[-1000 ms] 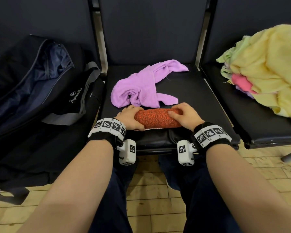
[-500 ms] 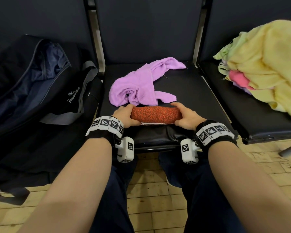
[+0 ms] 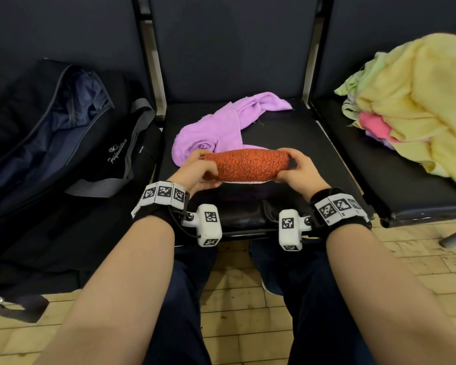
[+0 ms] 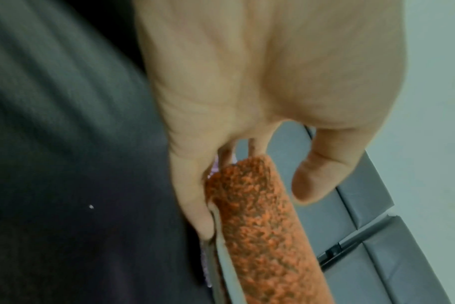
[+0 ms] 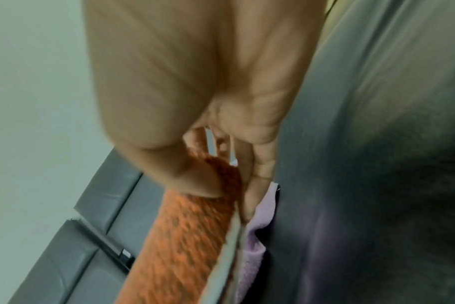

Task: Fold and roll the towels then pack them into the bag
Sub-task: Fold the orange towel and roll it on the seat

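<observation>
A rolled orange speckled towel (image 3: 244, 165) is held level just above the middle black seat (image 3: 295, 133). My left hand (image 3: 201, 169) grips its left end and my right hand (image 3: 296, 168) grips its right end. The left wrist view shows the roll (image 4: 262, 226) between my fingers and thumb; in the right wrist view my thumb presses on the roll (image 5: 174, 236). A loose crumpled purple towel (image 3: 221, 127) lies on the seat behind the roll. An open black duffel bag (image 3: 50, 133) with a dark blue lining rests on the left seat.
A heap of yellow, green and pink towels (image 3: 416, 101) fills the right seat. Dark seat backs (image 3: 229, 43) rise behind. The bag's grey strap (image 3: 108, 183) hangs over its side. My knees and a tan tiled floor (image 3: 234, 312) are below.
Both hands have lifted the orange roll off the front of the seat and carried it slightly away from me, towards the purple towel.
</observation>
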A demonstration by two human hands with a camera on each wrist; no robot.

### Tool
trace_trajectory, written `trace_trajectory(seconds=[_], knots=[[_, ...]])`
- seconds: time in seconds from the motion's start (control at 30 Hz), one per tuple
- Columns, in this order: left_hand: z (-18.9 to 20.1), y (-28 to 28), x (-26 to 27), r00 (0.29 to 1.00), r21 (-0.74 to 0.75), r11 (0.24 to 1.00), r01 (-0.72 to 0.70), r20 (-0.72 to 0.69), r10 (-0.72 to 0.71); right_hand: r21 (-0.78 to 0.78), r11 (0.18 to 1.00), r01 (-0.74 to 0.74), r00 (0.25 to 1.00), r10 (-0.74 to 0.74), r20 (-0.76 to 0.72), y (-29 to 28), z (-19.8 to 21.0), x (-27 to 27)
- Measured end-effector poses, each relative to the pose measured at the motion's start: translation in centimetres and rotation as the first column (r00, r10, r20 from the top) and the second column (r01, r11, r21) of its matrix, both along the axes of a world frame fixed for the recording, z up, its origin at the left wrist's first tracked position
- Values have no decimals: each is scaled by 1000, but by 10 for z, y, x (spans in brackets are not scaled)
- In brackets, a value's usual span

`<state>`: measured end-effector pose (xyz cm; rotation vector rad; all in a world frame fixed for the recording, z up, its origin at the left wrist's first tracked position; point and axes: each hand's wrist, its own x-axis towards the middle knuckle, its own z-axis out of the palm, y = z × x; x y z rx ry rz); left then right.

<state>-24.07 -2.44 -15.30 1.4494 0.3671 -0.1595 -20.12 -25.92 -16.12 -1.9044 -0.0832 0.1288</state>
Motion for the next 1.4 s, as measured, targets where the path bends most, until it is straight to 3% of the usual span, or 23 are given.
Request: trace_trajectory(seconds=[0.1,0.17,0.37,0.6,0.93,1.07,1.2,1.4], knots=[[0,1,2,995,-61,994,-95,16,96,285,958,22,983,32,-181,4,9,-4],[-2,1,2,994,-44,994,-98,46,100,344,938,38,979,35,-201,6,11,-6],[10,6,0,976,-49,981,-185,109,190,374,927,7,987,54,-152,9,21,-2],[71,20,-24,922,-78,943,-323,199,332,399,917,-13,1000,23,-19,31,68,-18],[131,80,-101,939,-63,965,-254,221,262,333,921,-204,977,171,124,96,127,-67],[143,113,-111,926,-99,956,-277,238,293,353,908,-226,974,207,92,131,148,-72],[155,155,-112,902,-93,922,-375,194,387,371,888,-271,951,307,-41,178,168,-67],[167,236,-90,857,-106,872,-479,159,490,270,920,-285,928,335,-161,268,192,-32]])
